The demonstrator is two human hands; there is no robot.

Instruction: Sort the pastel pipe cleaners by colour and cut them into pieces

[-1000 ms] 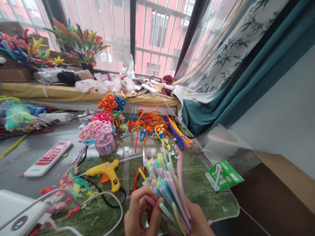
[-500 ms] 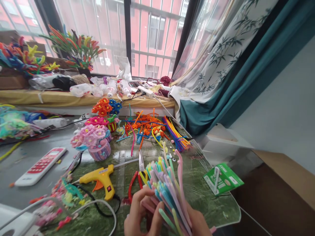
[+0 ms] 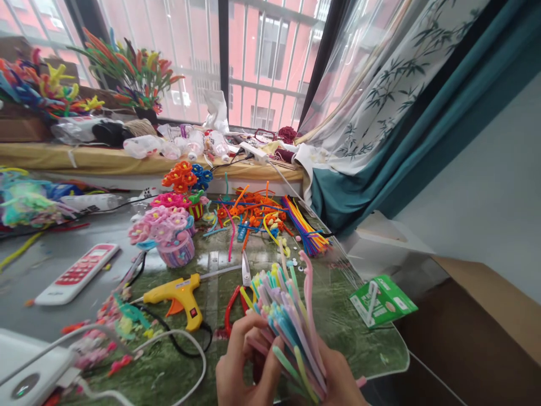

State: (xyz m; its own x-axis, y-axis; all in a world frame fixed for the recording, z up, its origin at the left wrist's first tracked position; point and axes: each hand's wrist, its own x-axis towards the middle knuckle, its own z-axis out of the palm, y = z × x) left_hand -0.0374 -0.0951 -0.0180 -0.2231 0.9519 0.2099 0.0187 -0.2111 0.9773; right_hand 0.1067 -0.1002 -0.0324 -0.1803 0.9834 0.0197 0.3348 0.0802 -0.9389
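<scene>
A thick bundle of pastel pipe cleaners (image 3: 284, 313) in pink, lilac, blue, green and yellow stands tilted at the lower middle. My left hand (image 3: 245, 361) is closed around its left side, thumb and bent forefinger pressing on the stems. On the right, my right hand (image 3: 341, 379) wraps the lower part of the same bundle, its fingers largely hidden behind the stems. Just beyond the left hand lie scissors (image 3: 235, 304) with red handles, partly covered by the bundle. A yellow hot glue gun (image 3: 180, 296) rests to the left of them.
Pink pipe-cleaner flowers in a striped pot (image 3: 176, 252) stand behind the glue gun. A white remote (image 3: 78, 274) lies at left, near a looping white cable (image 3: 202, 366). Bright pipe cleaners (image 3: 307, 228) lie farther back. A green packet (image 3: 384, 303) sits by the right edge.
The camera view has shifted a little, so the table things appear slightly farther right and higher. Both hands keep their hold on the pipe cleaners.
</scene>
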